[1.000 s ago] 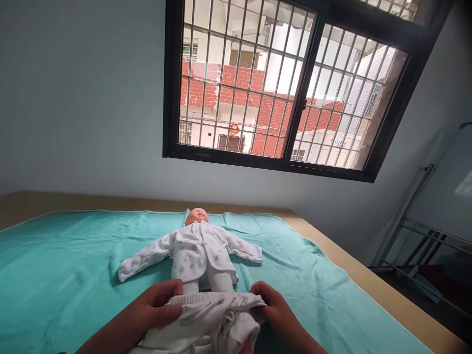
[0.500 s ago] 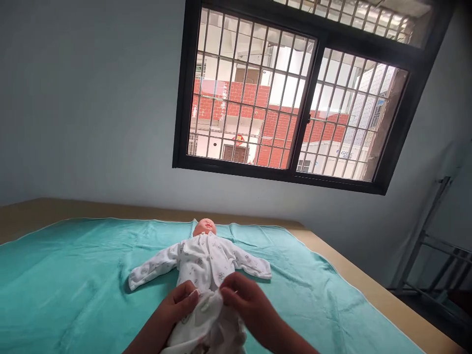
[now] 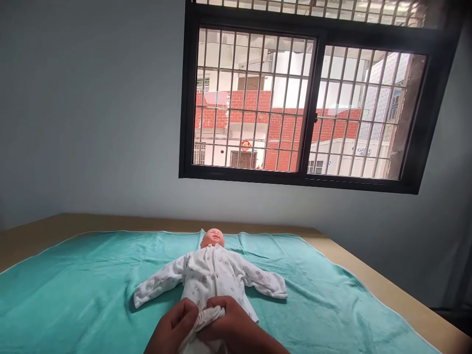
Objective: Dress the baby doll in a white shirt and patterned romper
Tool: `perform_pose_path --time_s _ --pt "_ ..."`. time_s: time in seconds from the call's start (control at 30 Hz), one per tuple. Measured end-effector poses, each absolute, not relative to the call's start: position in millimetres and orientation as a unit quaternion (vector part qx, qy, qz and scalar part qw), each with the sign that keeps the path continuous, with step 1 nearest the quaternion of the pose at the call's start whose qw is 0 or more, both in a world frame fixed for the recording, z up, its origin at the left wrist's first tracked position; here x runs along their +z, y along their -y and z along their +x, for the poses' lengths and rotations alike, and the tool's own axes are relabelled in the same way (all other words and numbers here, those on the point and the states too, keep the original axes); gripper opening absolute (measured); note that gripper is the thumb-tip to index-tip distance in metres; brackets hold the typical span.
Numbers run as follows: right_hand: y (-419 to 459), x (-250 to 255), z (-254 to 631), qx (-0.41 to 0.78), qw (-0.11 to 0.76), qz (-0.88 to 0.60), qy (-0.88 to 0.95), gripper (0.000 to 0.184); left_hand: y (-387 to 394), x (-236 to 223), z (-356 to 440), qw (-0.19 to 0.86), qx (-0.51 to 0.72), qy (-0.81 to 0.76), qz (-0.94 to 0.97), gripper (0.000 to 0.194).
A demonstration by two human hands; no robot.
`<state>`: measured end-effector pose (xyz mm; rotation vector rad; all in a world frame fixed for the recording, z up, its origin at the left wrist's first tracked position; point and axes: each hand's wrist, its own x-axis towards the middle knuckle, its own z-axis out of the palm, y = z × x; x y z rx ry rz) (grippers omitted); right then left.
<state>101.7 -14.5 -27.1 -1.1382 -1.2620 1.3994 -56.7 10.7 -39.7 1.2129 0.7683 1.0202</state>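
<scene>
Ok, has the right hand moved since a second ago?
Yes: judged against the doll's head, the right hand has shifted left, closer to the left hand.

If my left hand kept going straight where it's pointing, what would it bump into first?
Probably the doll's white printed top, just ahead of your left hand, though depth is unclear.
</scene>
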Motion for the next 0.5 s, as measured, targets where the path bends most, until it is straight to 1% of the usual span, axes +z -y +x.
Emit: perform_pose_path --time_s 0.1,0.17,0.27,0.37,0.5 --pt "16 -14 108 0.647 0.476 -0.401 0.441 0.026 -15 -44 -58 0.682 0.392 -0.293 0.543 0.058" --pt "18 -11 111 0.680 0.472 -0.363 0.427 0.024 -17 -48 -60 0.705 0.368 -0.255 0.550 0.062" --pt "20 -16 113 0.683 0.480 -0.352 0.423 0.022 -17 -53 -64 0.697 0.361 -0.238 0.572 0.059" --pt "19 -24 114 0.686 0.478 -0.354 0.420 0.019 -17 -53 -65 0.705 0.358 -0.262 0.553 0.054" --pt "14 -31 120 0.681 0.448 -0.359 0.454 0.036 -25 -49 -65 0.706 0.414 -0.326 0.473 0.050"
